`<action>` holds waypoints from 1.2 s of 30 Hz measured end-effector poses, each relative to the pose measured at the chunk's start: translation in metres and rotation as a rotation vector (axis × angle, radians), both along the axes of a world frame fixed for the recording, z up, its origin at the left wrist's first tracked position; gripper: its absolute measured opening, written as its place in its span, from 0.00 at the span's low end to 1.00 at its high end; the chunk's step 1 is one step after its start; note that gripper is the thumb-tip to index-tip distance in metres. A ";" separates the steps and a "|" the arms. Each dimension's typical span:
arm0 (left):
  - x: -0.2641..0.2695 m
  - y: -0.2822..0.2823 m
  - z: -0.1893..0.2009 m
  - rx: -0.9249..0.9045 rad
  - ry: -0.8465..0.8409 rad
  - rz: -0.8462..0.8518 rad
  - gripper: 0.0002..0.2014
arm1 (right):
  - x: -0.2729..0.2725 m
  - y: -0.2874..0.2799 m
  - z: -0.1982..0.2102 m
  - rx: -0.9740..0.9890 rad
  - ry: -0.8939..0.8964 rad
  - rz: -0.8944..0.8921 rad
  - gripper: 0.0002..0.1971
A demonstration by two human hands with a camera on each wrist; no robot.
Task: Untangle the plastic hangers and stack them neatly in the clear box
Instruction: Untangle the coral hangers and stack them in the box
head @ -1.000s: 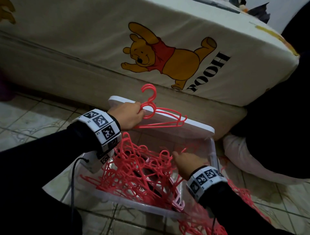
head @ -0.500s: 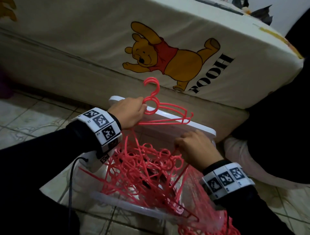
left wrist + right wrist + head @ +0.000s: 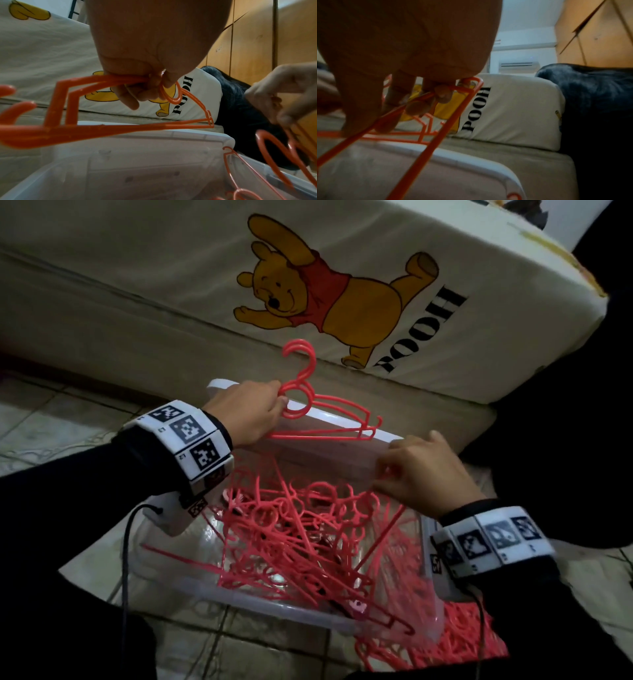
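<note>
- Setting: a tiled floor point(image 3: 51, 419) beside a mattress point(image 3: 496, 313) with a cartoon-bear print; a dark cloth heap point(image 3: 582, 440) lies at the right.
- Clear box point(image 3: 239, 597): stands on the floor against the mattress, its white lid point(image 3: 342, 453) propped upright behind it. It holds a knotted mass of red hangers point(image 3: 301, 529); more hangers point(image 3: 455, 642) lie on the floor outside its near right corner.
- Left hand point(image 3: 246, 414): fingers curled around the necks of two freed hangers point(image 3: 325, 419), held nested and level above the lid's top edge, clear of the pile.
- Right hand point(image 3: 424, 470): thumb and fingers pinch the shoulder corner of one hanger point(image 3: 465, 88) whose bars run down into the tangle; it is lifted but probably not yet free.
- Step in hand, as judged: extracting a third hanger to join the held pair.
- Technique: draw it out slowly along its own plane, turning it so its hook slips past neighbouring loops; a hard pull may drag the pile or snap thin plastic. Align hooks the same way before stacking.
</note>
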State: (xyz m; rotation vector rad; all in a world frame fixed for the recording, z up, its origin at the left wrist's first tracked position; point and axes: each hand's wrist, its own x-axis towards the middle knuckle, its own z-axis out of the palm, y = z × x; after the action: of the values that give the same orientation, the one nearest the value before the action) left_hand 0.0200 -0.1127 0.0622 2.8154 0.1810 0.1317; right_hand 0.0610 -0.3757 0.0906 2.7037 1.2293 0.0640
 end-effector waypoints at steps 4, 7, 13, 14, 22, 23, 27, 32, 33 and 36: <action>0.000 -0.001 -0.003 0.007 0.006 -0.012 0.13 | -0.003 0.010 -0.022 -0.052 0.022 0.035 0.12; -0.001 -0.001 -0.003 0.015 0.004 -0.027 0.12 | -0.003 0.012 -0.023 -0.038 0.031 0.066 0.09; -0.004 -0.004 -0.004 0.043 0.015 -0.042 0.11 | -0.015 0.029 -0.036 -0.134 0.025 0.166 0.08; -0.004 -0.004 -0.004 0.048 0.019 -0.047 0.11 | -0.019 0.033 -0.039 -0.154 0.025 0.185 0.09; -0.005 -0.006 -0.010 0.057 0.043 -0.089 0.15 | -0.029 0.048 -0.057 -0.188 0.005 0.233 0.10; -0.006 -0.006 -0.010 0.055 0.046 -0.098 0.14 | -0.024 0.047 -0.051 -0.161 -0.019 0.213 0.12; -0.007 -0.007 -0.011 0.021 0.070 -0.128 0.11 | -0.002 0.026 -0.012 0.082 -0.040 0.097 0.13; -0.006 -0.012 -0.010 -0.080 0.065 -0.094 0.16 | 0.012 0.001 0.026 0.456 0.018 -0.046 0.15; -0.006 -0.011 -0.008 -0.097 0.058 -0.077 0.16 | 0.015 -0.001 0.027 0.503 0.032 -0.070 0.16; -0.004 -0.010 -0.002 -0.165 0.035 -0.016 0.13 | 0.020 -0.006 0.019 0.575 0.132 -0.144 0.13</action>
State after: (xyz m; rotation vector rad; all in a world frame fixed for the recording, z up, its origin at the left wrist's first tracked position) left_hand 0.0157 -0.1228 0.0607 2.6552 0.1696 0.0608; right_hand 0.0808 -0.3821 0.1098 3.3294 1.1899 0.2619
